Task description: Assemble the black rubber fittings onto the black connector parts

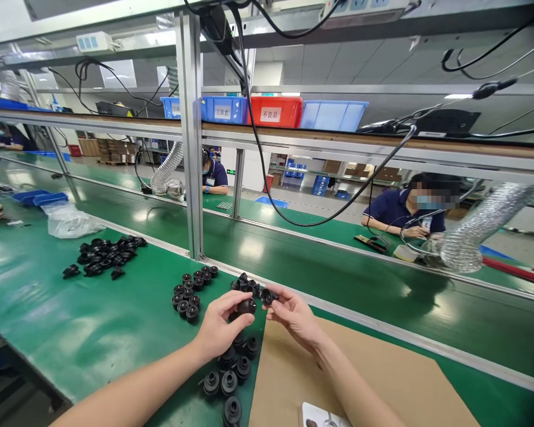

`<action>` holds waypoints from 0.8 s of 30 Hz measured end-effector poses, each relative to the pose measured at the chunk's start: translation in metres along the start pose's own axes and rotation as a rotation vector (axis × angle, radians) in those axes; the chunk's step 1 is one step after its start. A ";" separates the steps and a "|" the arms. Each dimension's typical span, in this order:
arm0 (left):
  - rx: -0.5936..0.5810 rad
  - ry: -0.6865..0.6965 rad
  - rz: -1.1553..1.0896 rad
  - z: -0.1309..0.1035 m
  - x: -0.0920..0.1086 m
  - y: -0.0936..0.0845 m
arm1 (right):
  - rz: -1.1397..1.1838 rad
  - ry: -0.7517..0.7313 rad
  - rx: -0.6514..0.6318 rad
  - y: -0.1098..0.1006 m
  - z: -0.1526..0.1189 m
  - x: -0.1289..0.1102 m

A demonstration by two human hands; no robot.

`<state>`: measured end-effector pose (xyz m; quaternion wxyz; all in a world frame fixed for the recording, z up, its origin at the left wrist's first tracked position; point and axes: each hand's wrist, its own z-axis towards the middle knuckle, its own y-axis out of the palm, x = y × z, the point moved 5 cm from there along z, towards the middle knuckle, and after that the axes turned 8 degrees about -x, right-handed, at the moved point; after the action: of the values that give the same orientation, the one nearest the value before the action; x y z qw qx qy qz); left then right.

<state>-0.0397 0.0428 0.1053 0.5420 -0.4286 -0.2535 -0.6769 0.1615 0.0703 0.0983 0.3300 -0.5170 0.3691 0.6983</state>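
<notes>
Both of my hands are raised over the green bench, close together. Between the thumb and fingers of my left hand (226, 320) is a black cylindrical plastic part (246, 306) with a small nub on its end. My right hand (293, 317) pinches a black plastic cap (267, 296) whose hollow side shows. A small gap separates the two pieces. Behind them lies a little heap of black parts (245, 284). Below my left hand stand several round black parts (229, 382) with raised necks. Left of it, small black round pieces (192, 296) are grouped in rows.
A brown cardboard sheet (338, 367) lies under my right arm, with a white item (323, 415) on it. A larger black pile (109, 255) and a plastic bag (69, 219) are farther left. A metal post (191, 136) rises behind the bench. Co-workers (404, 207) sit across the belt.
</notes>
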 end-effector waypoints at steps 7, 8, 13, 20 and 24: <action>-0.021 0.048 0.015 -0.001 0.003 -0.001 | -0.208 -0.045 -0.078 0.021 -0.008 -0.018; -0.024 0.049 0.022 -0.002 0.003 -0.001 | -0.239 -0.050 -0.078 0.024 -0.009 -0.020; -0.038 0.070 0.044 -0.002 0.003 0.000 | -0.419 -0.058 -0.049 0.033 -0.014 -0.027; -0.070 0.088 0.075 0.001 0.003 0.002 | -0.661 -0.190 -0.020 0.043 -0.017 -0.038; -0.085 0.078 0.054 0.000 0.000 0.003 | -0.861 -0.374 -0.085 0.047 -0.020 -0.046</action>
<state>-0.0370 0.0424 0.1052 0.5510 -0.4312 -0.1915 -0.6883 0.1428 0.0257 0.1467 0.6290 -0.5013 0.0263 0.5936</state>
